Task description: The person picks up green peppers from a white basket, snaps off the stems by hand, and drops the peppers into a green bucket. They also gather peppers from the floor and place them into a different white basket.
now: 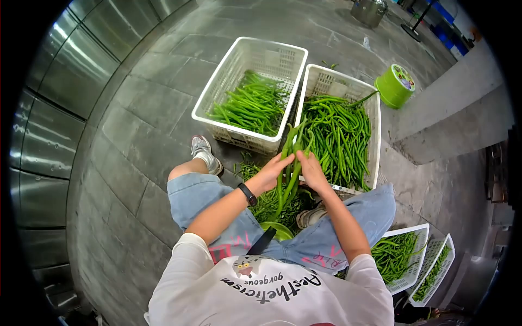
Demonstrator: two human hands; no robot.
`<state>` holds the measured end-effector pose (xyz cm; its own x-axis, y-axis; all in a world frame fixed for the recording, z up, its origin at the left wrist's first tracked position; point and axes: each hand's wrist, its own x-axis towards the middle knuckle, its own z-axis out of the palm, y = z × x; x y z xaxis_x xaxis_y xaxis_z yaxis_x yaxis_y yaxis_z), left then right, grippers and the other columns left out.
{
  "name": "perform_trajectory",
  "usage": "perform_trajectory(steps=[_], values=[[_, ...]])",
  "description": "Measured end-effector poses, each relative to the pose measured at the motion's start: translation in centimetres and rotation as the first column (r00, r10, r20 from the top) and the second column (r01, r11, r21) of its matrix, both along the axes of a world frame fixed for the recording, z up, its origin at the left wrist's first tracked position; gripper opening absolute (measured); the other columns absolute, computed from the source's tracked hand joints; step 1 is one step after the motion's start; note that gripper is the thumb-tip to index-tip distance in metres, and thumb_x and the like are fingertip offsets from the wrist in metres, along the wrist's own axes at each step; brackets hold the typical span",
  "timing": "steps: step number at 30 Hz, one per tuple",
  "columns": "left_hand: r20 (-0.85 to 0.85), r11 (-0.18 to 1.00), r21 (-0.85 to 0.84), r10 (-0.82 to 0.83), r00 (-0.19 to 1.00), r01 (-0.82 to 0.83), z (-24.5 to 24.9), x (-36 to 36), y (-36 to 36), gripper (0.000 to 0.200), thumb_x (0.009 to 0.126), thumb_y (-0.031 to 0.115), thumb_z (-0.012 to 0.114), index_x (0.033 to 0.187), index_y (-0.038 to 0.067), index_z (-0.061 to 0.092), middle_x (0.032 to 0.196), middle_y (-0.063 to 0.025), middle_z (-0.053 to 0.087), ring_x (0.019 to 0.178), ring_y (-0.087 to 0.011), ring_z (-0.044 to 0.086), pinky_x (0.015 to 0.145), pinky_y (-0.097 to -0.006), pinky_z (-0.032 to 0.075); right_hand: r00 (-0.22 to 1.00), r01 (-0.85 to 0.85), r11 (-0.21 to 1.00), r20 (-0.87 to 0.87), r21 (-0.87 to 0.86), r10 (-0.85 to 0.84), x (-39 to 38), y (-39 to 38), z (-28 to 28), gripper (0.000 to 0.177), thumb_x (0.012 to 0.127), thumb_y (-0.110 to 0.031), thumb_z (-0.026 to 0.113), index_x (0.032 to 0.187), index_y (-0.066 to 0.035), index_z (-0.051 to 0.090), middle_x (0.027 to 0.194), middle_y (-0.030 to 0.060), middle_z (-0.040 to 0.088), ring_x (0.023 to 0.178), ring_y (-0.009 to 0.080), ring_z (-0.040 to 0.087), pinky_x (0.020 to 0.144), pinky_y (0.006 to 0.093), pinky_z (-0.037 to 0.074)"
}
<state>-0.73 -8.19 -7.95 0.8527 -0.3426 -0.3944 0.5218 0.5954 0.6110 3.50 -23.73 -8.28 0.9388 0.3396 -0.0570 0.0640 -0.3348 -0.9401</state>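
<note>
A small bunch of long green chili peppers (291,182) is held between my hands, above my lap. My left hand (273,171), with a dark watch band on the wrist, closes around the bunch from the left. On the right side, my right hand (312,171) pinches the peppers, its fingertips close to the left thumb. Just beyond the hands stands a white crate (376,146) well filled with peppers (340,136). To its left, another white crate (204,103) holds a smaller pile of peppers (253,103) on its perforated floor.
Loose green pieces (258,204) lie on the floor between my feet. I sit over a green seat (280,231). A bright green stool (394,89) stands beside a concrete pillar (451,108). At the lower right are two white baskets (421,244) with peppers. Metal panels (65,92) line the left.
</note>
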Motion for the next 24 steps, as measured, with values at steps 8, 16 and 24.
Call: perform_trajectory(steps=[8,16,24], values=[[0.08,0.992,0.125,0.009,0.997,-0.019,1.4,0.3,0.6,0.038,0.09,0.014,0.056,0.126,0.009,0.047,0.107,-0.003,0.059,0.093,-0.0118,0.058,0.078,-0.0277,0.049,0.953,0.026,0.932,-0.289,0.362,0.086,0.8,-1.7,4.6,0.015,0.088,-0.016,0.063,0.091,-0.005,0.053,0.062,-0.0033,0.049,0.051,0.0024,0.043,0.046,0.02,0.032],[0.277,0.941,0.338,-0.122,0.953,0.022,2.4,0.6,1.1,0.051,0.076,0.006,0.074,0.121,0.003,0.051,0.103,-0.0035,0.063,0.092,-0.0126,0.061,0.083,-0.0273,0.047,0.941,0.006,0.885,-0.303,0.466,0.153,-0.4,-1.2,5.5,0.017,0.088,-0.017,0.063,0.082,-0.003,0.056,0.065,0.0003,0.055,0.055,0.0053,0.052,0.048,0.0201,0.039],[0.219,0.952,0.293,-0.158,0.963,0.089,2.7,0.5,1.2,0.037,0.075,0.006,0.074,0.109,0.002,0.059,0.094,-0.0032,0.065,0.085,-0.0131,0.062,0.08,-0.0274,0.047,0.871,0.121,0.862,-0.468,0.492,0.145,0.2,-2.0,4.1,0.022,0.09,-0.022,0.061,0.077,-0.004,0.059,0.061,-0.0007,0.053,0.052,0.0054,0.045,0.047,0.0198,0.033]])
